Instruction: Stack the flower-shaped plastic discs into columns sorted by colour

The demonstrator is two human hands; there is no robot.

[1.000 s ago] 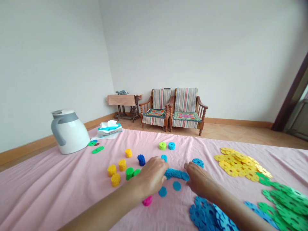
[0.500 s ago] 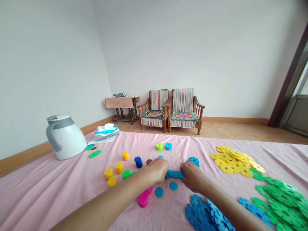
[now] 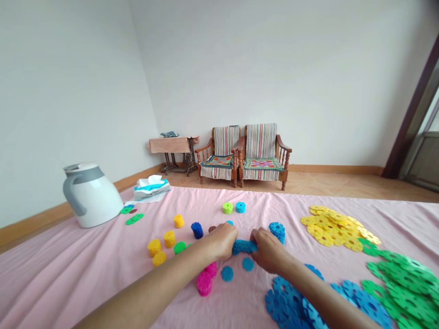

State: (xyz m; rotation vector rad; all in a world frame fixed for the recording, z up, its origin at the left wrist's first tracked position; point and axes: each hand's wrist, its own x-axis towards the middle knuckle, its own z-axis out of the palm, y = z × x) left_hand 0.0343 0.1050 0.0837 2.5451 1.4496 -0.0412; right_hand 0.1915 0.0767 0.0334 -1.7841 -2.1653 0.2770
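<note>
Hands meet over the middle of a pink cloth [image 3: 85, 274]. The left hand [image 3: 222, 240] and the right hand [image 3: 269, 251] each grip one end of a blue roll [image 3: 244, 246], a short row of foam discs pressed together and lying on its side. The fingers of both hands are closed on the ends, so only the middle of the roll shows between them. It sits low, at or just above the cloth; I cannot tell which.

Just in front of it lie two loose blue discs [image 3: 227, 273], and two pink stacks [image 3: 206, 278] sit beside the left forearm. A blue flower piece [image 3: 277, 228] lies just beyond the right hand. Left of the hands stand yellow stacks [image 3: 154, 246], a green stack [image 3: 179, 247] and a dark blue stack [image 3: 197, 230]. By the right forearm spreads a blue pile [image 3: 295, 306] of flat flower pieces, with a green pile [image 3: 401, 278] to its right and a yellow pile [image 3: 338, 227] farther off.

A white jug [image 3: 91, 194] and a tissue pack [image 3: 151, 187] stand at the far left edge. Two wooden chairs [image 3: 243, 155] stand against the back wall.
</note>
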